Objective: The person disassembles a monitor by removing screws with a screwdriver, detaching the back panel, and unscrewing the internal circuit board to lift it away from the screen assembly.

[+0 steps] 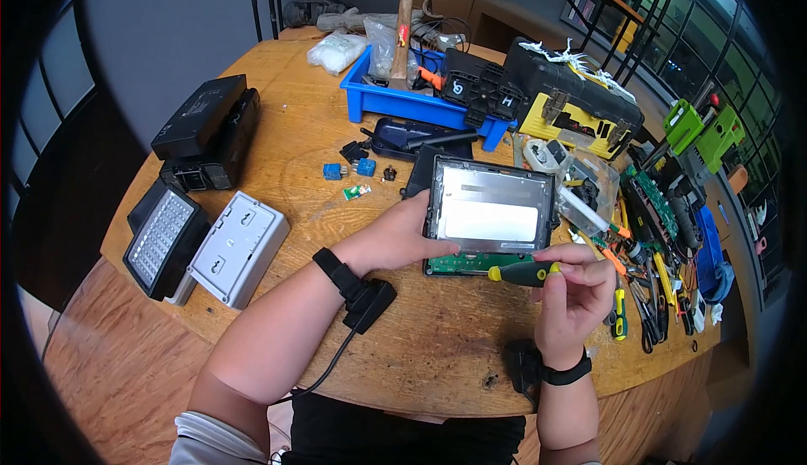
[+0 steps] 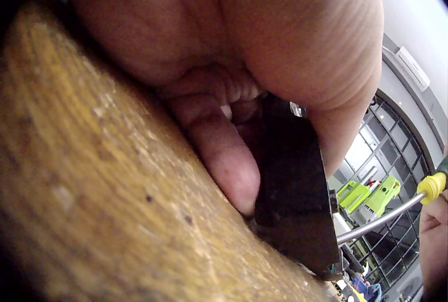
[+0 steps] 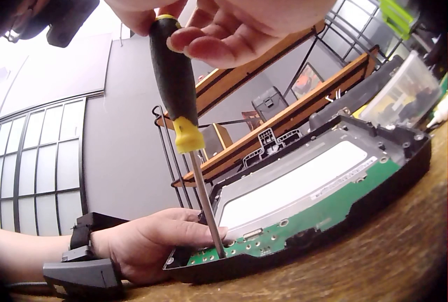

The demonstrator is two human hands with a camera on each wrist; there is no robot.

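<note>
A black-framed device (image 1: pixel 487 204) with a silver panel and a green circuit board (image 3: pixel 336 204) lies on the wooden table. The left hand (image 1: pixel 402 234) grips its left side, thumb over the panel's edge and fingers beneath, as the left wrist view (image 2: pixel 231 99) shows. Between thumb and fingertips the right hand (image 1: pixel 576 297) pinches the end of a dark green and yellow screwdriver (image 1: pixel 523 274). In the right wrist view the screwdriver (image 3: pixel 175 78) stands tilted, its tip on the board near the left thumb; the right hand (image 3: pixel 231 15) is at the handle's top.
At the left are a white housing (image 1: pixel 239 246), an LED panel (image 1: pixel 164 242) and black boxes (image 1: pixel 202 120). A blue tray (image 1: pixel 403 105) with a hammer (image 1: pixel 402 41) stands behind. Small blue parts (image 1: pixel 363 167) lie nearer. A yellow-black toolbox (image 1: pixel 567 120) and many tools are at the right.
</note>
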